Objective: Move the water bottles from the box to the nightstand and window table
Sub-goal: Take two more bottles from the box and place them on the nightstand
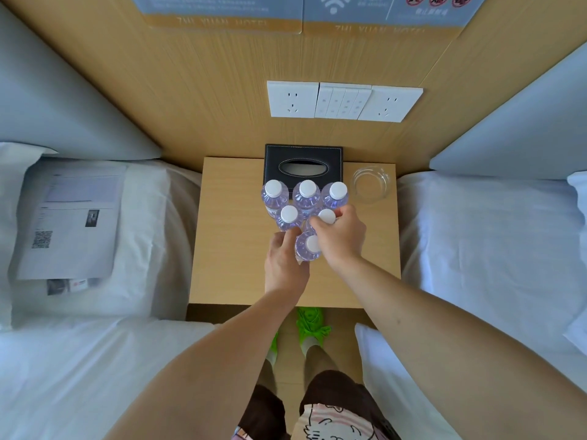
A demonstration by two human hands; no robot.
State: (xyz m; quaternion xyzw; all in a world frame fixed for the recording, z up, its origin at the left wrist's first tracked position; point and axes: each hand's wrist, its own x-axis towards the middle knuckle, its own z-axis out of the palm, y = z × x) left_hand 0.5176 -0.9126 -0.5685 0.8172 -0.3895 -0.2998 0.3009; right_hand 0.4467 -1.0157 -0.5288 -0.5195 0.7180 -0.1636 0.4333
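6 clear ribbed bottles (306,193), smooth wooden nightstand (232,236)

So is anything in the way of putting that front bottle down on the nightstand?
Nothing visible. The left hand holds the front bottle over bare nightstand wood. The other bottles stand just behind it, and the right hand grips one of them.

From up top I see six water bottles (306,193) bunched on the nightstand (228,249). My left hand (286,265) grips the nearest bottle (308,249), my right hand (341,236) pinches the one just behind it (327,216). Tissue box (303,165) sits beyond both grips.
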